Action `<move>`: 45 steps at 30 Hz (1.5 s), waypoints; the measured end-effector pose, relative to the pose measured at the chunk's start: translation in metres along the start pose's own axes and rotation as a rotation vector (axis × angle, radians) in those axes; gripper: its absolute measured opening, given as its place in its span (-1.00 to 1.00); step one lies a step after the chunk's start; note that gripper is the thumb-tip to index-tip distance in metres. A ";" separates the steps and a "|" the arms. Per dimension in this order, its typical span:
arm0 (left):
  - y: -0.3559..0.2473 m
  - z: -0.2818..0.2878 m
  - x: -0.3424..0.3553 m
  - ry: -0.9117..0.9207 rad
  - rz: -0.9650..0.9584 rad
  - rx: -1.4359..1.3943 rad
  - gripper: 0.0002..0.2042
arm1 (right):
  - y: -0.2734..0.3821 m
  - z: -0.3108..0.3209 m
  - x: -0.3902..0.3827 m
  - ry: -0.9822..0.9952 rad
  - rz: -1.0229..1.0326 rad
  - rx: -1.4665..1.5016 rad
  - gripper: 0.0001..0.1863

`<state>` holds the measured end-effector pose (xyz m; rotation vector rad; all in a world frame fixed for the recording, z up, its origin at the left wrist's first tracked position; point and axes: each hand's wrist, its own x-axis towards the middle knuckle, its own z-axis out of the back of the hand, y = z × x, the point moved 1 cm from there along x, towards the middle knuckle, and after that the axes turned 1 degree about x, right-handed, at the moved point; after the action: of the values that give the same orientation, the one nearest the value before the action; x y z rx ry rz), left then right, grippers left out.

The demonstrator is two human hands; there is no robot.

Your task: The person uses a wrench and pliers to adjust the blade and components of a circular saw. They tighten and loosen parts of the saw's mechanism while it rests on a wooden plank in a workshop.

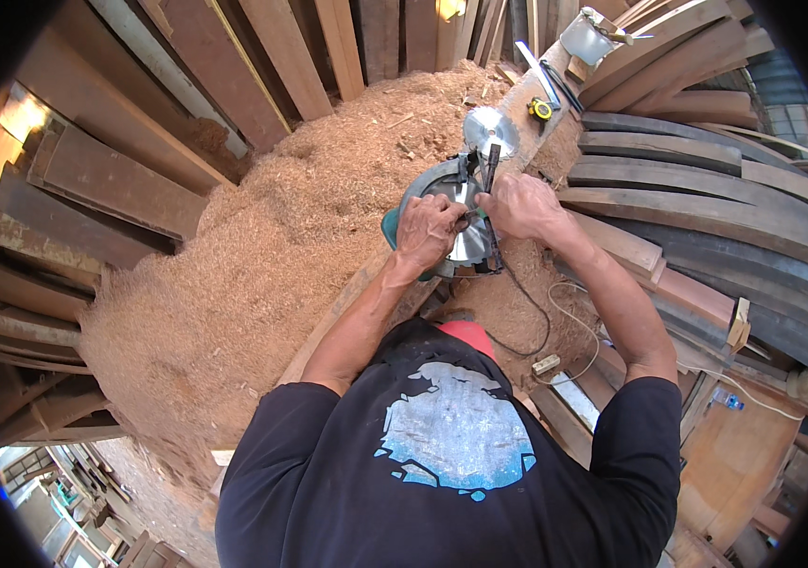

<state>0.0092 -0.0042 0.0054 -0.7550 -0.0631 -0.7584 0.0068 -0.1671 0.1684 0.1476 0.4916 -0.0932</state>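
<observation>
A circular saw (416,194) with a teal body rests in front of me, its round silver blade (468,244) facing up. My left hand (430,230) lies curled over the saw, fingertips bent in at the middle of the blade. From the right, my right hand (522,204) reaches to the same spot with its fingers closed, beside a dark bar. Something small and green shows at its fingertips, too small to name. A second round saw blade (491,131) lies flat just beyond the saw.
Wood shavings (262,246) heap up on the left. A yellow and black tape measure (540,109) sits on the plank beyond, near a pale bucket (588,36). Curved timbers (707,199) are stacked at right. A dark cord (548,322) loops below the saw, near a plug block (546,364).
</observation>
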 end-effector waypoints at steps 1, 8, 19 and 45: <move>0.001 -0.001 0.000 0.005 0.003 0.000 -0.78 | 0.000 0.006 -0.001 0.035 0.012 -0.016 -0.67; -0.002 -0.003 0.001 -0.021 -0.029 0.025 -0.77 | -0.010 0.001 -0.026 -0.466 0.601 -0.402 -0.61; -0.001 0.003 -0.001 0.012 0.003 -0.014 -0.76 | 0.012 -0.013 -0.004 -0.038 0.149 -0.086 -0.63; -0.001 -0.002 0.000 -0.005 0.002 0.028 -0.79 | 0.000 0.006 0.004 -0.043 0.036 -0.056 -0.59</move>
<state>0.0081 -0.0058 0.0040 -0.7299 -0.0779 -0.7519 0.0134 -0.1687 0.1719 0.0991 0.4480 -0.0473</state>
